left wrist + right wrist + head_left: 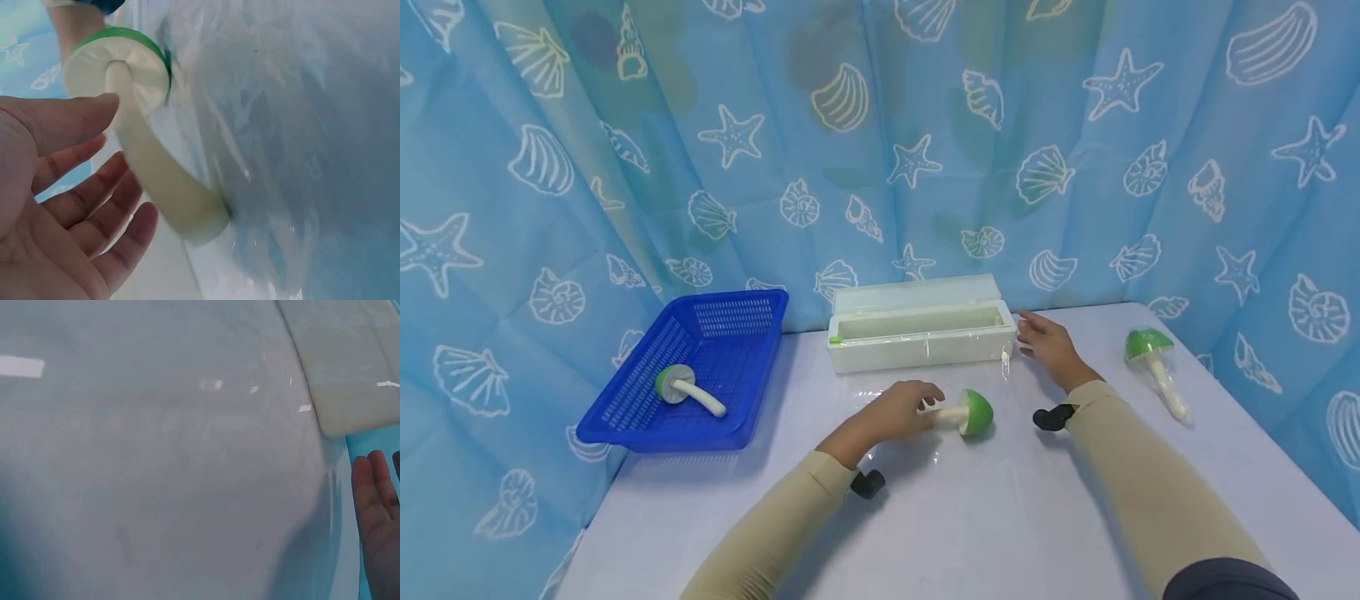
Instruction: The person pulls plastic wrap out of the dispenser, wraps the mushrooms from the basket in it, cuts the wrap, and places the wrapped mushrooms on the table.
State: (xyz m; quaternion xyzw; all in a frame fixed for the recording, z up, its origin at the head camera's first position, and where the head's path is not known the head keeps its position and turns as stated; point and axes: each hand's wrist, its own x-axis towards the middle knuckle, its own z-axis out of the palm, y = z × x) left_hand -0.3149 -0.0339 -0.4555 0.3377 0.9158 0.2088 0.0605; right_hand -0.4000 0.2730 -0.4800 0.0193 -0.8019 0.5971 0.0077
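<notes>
A toy mushroom (974, 412) with a green cap and pale stem lies on the table in the head view. My left hand (901, 410) is at its stem, fingers loosely bent. In the left wrist view the thumb (75, 122) overlaps the stem (159, 165), while the other fingertips lie beside it without closing round it; contact is hard to tell. My right hand (1051, 343) is beside the right end of a long white box (925, 348). Its fingers are extended near the box corner (350, 406) in the right wrist view, holding nothing.
A blue basket (760, 375) at the left holds another green-capped mushroom (688, 388). At the right lies a third mushroom (1156, 367), seemingly in clear wrapping. The box's lid (917, 293) is raised at the back. A shell-patterned curtain (880, 167) borders the table (985, 533).
</notes>
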